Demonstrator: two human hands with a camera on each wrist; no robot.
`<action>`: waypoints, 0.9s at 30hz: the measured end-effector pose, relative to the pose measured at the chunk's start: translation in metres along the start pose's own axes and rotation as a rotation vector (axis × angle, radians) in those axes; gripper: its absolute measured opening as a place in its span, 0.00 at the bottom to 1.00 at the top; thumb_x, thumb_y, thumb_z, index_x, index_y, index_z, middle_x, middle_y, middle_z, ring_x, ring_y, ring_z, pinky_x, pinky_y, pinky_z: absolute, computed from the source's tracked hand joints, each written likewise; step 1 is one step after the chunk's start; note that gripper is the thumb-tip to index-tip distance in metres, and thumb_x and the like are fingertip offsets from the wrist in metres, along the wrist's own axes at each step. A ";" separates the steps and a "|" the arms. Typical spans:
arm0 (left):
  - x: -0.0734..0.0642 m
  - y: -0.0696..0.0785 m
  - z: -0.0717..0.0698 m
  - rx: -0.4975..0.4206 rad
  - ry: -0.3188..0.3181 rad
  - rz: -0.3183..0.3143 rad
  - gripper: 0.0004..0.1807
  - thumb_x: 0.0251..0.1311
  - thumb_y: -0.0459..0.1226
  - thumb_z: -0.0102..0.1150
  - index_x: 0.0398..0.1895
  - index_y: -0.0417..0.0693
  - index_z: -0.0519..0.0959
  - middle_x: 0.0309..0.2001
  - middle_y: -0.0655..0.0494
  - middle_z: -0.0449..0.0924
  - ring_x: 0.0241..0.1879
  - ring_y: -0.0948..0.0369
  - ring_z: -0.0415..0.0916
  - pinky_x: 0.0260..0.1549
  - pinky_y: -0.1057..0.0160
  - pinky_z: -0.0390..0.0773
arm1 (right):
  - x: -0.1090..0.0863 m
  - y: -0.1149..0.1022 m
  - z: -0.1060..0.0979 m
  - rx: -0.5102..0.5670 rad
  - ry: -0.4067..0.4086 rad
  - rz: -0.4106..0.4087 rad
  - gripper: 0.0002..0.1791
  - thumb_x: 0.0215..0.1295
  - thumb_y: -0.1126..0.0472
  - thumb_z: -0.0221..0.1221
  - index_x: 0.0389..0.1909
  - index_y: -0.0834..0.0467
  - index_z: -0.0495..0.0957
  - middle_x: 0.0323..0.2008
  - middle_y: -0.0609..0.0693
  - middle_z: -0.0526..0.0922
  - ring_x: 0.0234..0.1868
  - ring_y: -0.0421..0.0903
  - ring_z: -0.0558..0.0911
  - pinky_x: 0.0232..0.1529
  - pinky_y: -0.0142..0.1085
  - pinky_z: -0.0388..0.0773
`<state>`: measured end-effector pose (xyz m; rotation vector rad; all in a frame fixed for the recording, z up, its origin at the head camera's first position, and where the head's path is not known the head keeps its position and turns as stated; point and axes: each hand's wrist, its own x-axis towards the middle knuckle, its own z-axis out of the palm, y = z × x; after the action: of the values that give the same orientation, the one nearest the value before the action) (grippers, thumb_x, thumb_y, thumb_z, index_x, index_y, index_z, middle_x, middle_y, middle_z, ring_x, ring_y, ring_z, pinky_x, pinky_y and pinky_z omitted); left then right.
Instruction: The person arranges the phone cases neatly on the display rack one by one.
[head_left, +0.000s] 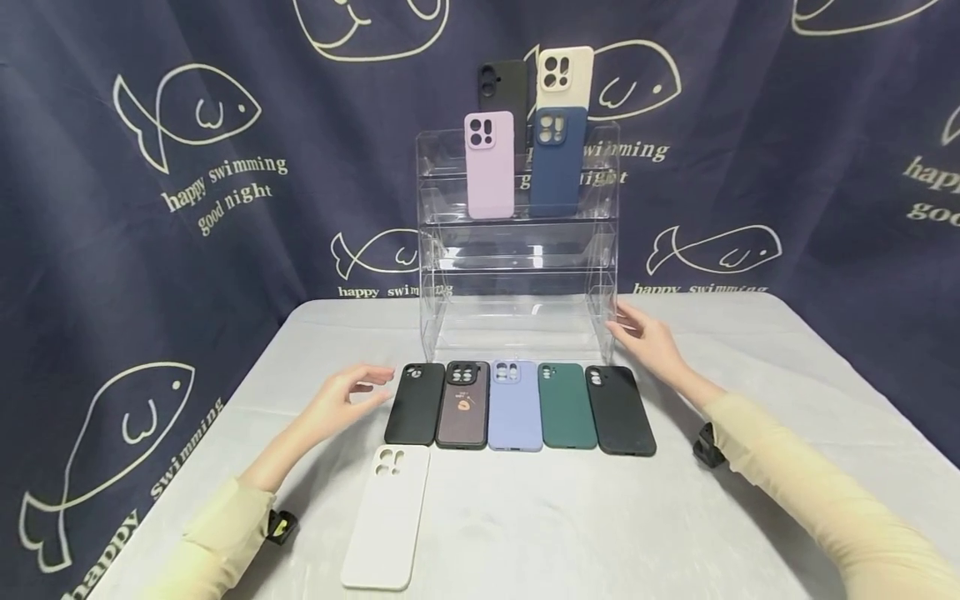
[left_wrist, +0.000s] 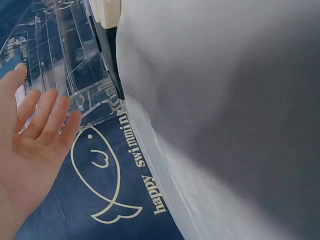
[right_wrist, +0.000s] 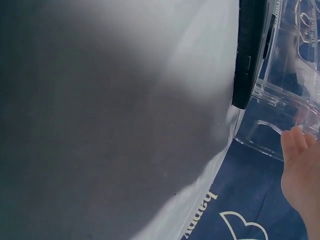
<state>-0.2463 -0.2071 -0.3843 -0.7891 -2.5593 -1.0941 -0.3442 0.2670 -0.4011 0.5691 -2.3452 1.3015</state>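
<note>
My left hand, fingers loosely bent and holding nothing, hovers beside a black phone case at the left end of a row. In the left wrist view that hand shows its palm and spread fingers. The fingertips of my right hand lie right at the lower right side of a clear tiered display stand. Further along the row lie a dark case with a small print, a lavender-blue case, a green case and another black case.
Nearer to me lies a white case. On the stand's upper tiers stand a pink case, a blue case, a cream case and a black case. A dark patterned curtain hangs behind the table.
</note>
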 end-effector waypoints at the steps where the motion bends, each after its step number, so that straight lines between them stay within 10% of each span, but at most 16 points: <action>1: -0.003 0.001 -0.001 0.002 -0.011 -0.003 0.15 0.55 0.30 0.63 0.47 0.36 0.78 0.47 0.42 0.81 0.46 0.49 0.79 0.45 0.51 0.82 | 0.000 -0.005 -0.001 0.004 0.003 -0.004 0.26 0.61 0.71 0.58 0.60 0.75 0.65 0.55 0.72 0.72 0.49 0.68 0.77 0.45 0.14 0.73; 10: -0.025 -0.004 -0.004 0.025 -0.079 -0.028 0.15 0.56 0.33 0.63 0.47 0.37 0.78 0.46 0.45 0.82 0.42 0.52 0.80 0.42 0.54 0.83 | -0.002 -0.025 -0.005 -0.006 0.008 -0.010 0.25 0.60 0.74 0.57 0.58 0.78 0.65 0.54 0.75 0.71 0.48 0.70 0.77 0.44 0.13 0.73; 19: -0.036 -0.003 0.000 0.061 -0.128 -0.001 0.14 0.54 0.35 0.65 0.44 0.41 0.80 0.44 0.49 0.82 0.40 0.56 0.81 0.39 0.61 0.84 | 0.004 0.008 0.001 0.016 -0.001 0.004 0.27 0.62 0.69 0.58 0.61 0.73 0.65 0.56 0.71 0.72 0.50 0.65 0.77 0.43 0.10 0.71; 27: -0.039 -0.008 0.003 0.087 -0.237 0.004 0.08 0.51 0.40 0.68 0.32 0.49 0.80 0.29 0.65 0.80 0.30 0.71 0.74 0.29 0.70 0.80 | 0.004 0.018 0.002 0.048 0.002 -0.009 0.28 0.62 0.65 0.59 0.61 0.71 0.66 0.54 0.71 0.74 0.42 0.17 0.73 0.44 0.11 0.72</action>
<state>-0.2191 -0.2244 -0.4077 -0.9523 -2.7757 -0.9293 -0.3572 0.2737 -0.4125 0.5923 -2.3132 1.3566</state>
